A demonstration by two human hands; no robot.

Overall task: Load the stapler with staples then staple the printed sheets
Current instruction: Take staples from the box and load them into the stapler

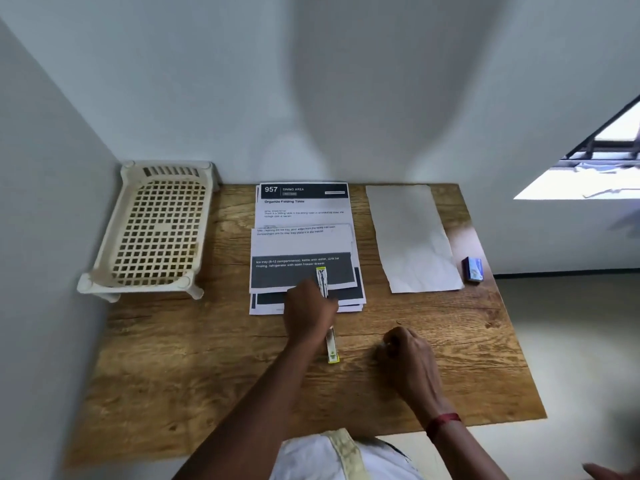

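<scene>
A yellow and silver stapler (331, 351) lies swung open in one long line, its far end (322, 277) resting on the printed sheets (301, 244). My left hand (308, 308) grips the stapler around its middle, at the near edge of the sheets. My right hand (403, 348) rests on the wooden table (194, 358) to the right of the stapler, apart from it. Its fingers are curled into a loose fist, and I see nothing in them. A small blue staple box (472, 270) lies closed near the table's right edge.
A cream plastic basket rack (156, 230) stands at the back left against the wall. A blank creased white sheet (412, 237) lies between the printed stack and the blue box. Walls close the back and left sides.
</scene>
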